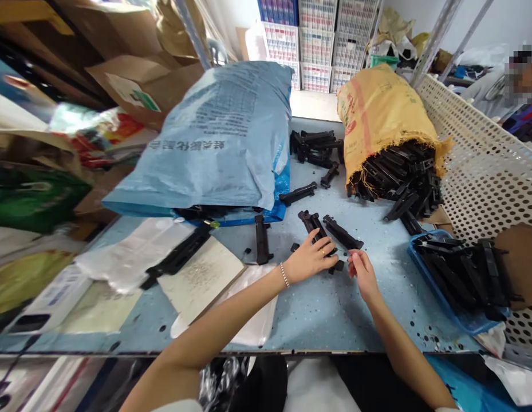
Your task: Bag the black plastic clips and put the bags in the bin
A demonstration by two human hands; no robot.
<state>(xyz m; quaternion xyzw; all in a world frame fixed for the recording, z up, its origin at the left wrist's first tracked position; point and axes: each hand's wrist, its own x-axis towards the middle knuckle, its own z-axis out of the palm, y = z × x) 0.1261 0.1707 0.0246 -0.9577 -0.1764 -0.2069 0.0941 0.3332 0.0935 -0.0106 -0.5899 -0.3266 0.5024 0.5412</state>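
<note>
My left hand [312, 258], with a ring and a beaded bracelet, is curled over a long black plastic part [309, 220] lying on the blue table. Its fingers partly hide that part. My right hand [362, 276] is closed in a pinch at the near end of another long black part [343, 233]; what lies between its fingertips is too small to make out. A small black piece [336, 267] rests between the two hands. Left of them, one more black part [261, 240] lies by itself.
A large blue sack [223, 137] and a yellow woven sack [383, 109] spilling black parts stand behind. A blue basket [437, 303] of parts sits right, beside a perforated white panel [484, 149]. A board [201, 274] and clear bags [132, 252] lie left.
</note>
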